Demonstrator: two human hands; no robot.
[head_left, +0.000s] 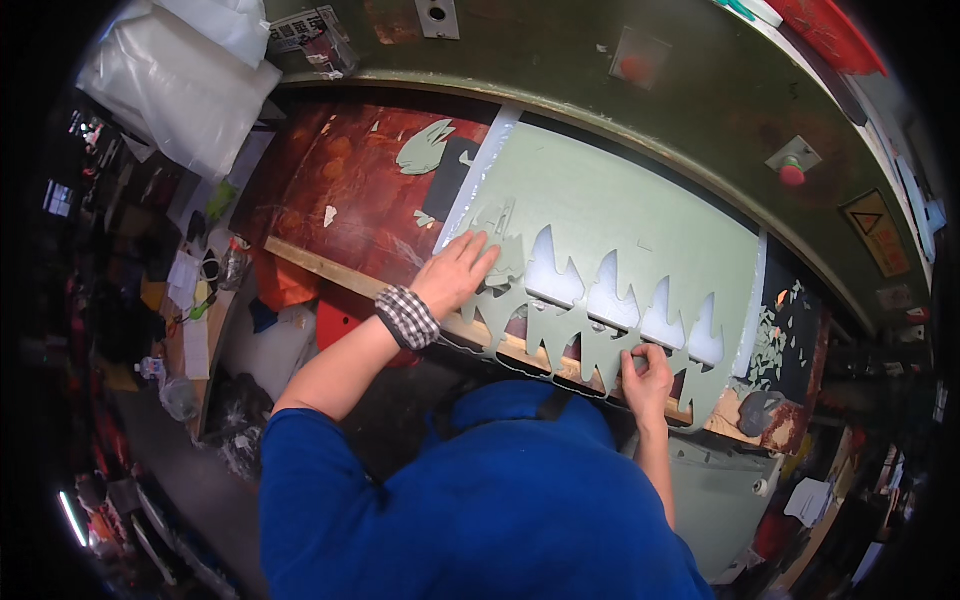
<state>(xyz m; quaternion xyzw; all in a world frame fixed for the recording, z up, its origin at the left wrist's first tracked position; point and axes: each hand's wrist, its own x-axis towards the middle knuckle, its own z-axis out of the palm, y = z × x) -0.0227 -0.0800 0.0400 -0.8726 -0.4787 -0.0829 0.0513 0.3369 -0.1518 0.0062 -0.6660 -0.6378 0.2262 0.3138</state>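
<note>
On the bench (350, 190), the green sheet (620, 220) lay with its long axis left to right; left hand (455, 275) pressed flat, fingers together, right hand (648, 372) seemingly pinching its cut edge.

- Single head-worn fisheye view, looking steeply down from above the person's blue-clad shoulders.
- It faces forward over the counter (350, 190), close in, at arm's reach.
- Straight edges bow toward the rim; corners are black.
</note>
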